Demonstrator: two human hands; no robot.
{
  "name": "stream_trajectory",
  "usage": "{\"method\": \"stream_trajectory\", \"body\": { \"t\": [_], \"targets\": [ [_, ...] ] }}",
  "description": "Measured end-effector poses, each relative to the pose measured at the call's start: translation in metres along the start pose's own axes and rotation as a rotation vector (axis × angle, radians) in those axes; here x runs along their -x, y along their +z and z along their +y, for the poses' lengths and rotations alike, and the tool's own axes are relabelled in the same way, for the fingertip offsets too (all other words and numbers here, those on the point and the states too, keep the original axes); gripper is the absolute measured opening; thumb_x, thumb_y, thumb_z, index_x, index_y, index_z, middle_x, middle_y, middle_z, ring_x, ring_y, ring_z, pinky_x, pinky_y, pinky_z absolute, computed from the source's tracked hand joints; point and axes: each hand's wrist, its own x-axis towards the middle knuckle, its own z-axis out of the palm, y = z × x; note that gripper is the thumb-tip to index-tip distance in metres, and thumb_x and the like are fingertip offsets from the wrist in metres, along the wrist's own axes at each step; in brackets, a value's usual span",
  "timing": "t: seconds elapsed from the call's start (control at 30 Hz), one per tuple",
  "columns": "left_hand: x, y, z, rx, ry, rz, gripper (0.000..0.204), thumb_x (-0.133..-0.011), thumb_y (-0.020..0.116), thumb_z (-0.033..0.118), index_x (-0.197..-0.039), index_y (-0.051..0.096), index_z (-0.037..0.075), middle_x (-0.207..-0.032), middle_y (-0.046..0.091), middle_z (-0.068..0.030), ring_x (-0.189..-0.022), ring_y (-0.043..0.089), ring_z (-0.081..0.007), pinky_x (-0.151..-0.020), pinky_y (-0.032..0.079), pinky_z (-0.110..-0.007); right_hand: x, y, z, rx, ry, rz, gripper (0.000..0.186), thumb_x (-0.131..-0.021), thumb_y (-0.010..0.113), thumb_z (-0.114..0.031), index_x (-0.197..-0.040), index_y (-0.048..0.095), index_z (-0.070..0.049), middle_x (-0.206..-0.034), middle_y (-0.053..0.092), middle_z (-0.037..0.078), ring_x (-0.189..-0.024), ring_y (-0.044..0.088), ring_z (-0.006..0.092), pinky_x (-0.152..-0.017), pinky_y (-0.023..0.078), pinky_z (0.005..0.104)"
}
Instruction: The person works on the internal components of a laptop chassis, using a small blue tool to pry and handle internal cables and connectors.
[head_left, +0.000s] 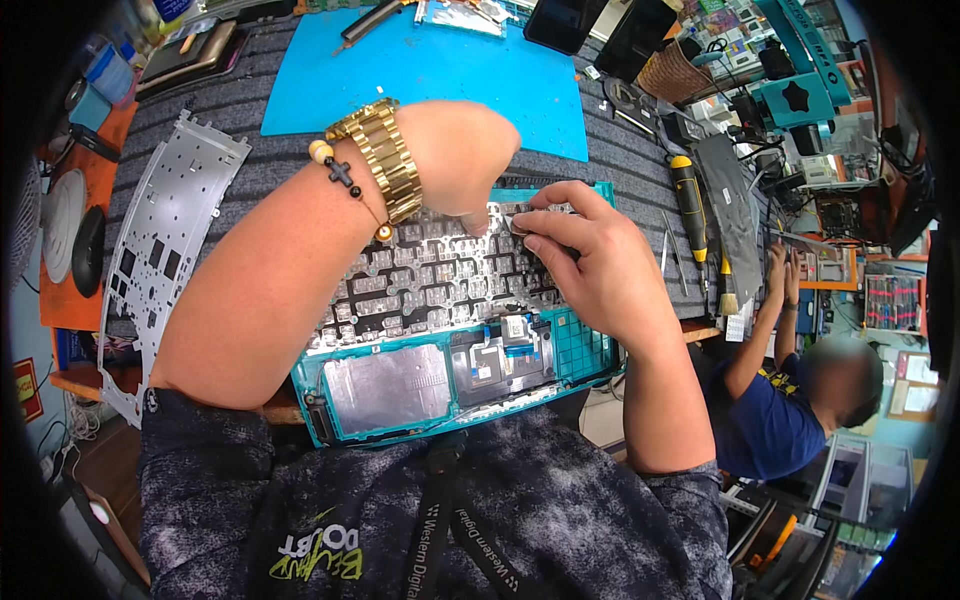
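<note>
A teal laptop top case (587, 345) lies underside up before me, with the bare silvery back of the keyboard (420, 290) exposed. Along its near side are a grey metal panel (385, 390) and the black touchpad underside (485, 375) with a ribbon cable. My left hand (462, 155) reaches over the keyboard's far part, its fingers curled and one fingertip against the keyboard back. Most of those fingers are hidden behind the hand. My right hand (605, 255) is closed in a pinch at the keyboard's far right; what sits between thumb and fingers is too small to name.
A blue mat (430, 80) lies beyond the case. On the left leans a perforated metal plate (165, 225). A yellow-and-black screwdriver (690, 205) and a brush (727, 297) lie right. Two dark phones (632, 40) stand at the back. A person in a blue shirt (765, 425) works at right.
</note>
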Motion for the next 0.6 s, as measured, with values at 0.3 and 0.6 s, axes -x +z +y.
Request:
{"method": "stream_trajectory", "body": {
  "t": [0.3, 0.6],
  "targets": [
    [-0.0019, -0.0002, 0.0009, -0.011, -0.019, -0.017, 0.069, -0.076, 0.115, 0.037, -0.121, 0.081, -0.002, -0.116, 0.087, -0.0209, -0.111, 0.085, -0.0423, -0.094, 0.068, -0.051, -0.0001, 0.0019, 0.0015, -0.001, -0.016, 0.009, 0.018, -0.108, 0.087, -0.013, -0.125, 0.093, -0.011, -0.136, 0.083, 0.011, -0.111, 0.085, 0.0430, -0.094, 0.068, 0.0549],
    [-0.0012, 0.0018, 0.0001, -0.013, -0.006, 0.001, 0.069, -0.076, 0.115, 0.037, -0.122, 0.081, -0.002, -0.116, 0.087, -0.0208, -0.112, 0.085, -0.0425, -0.096, 0.068, -0.052, 0.0026, 0.0041, -0.0008, 0.105, -0.063, 0.042, 0.018, -0.105, 0.091, -0.015, -0.122, 0.093, -0.013, -0.135, 0.083, 0.008, -0.107, 0.085, 0.0397, -0.090, 0.068, 0.0543]
  ]
}}
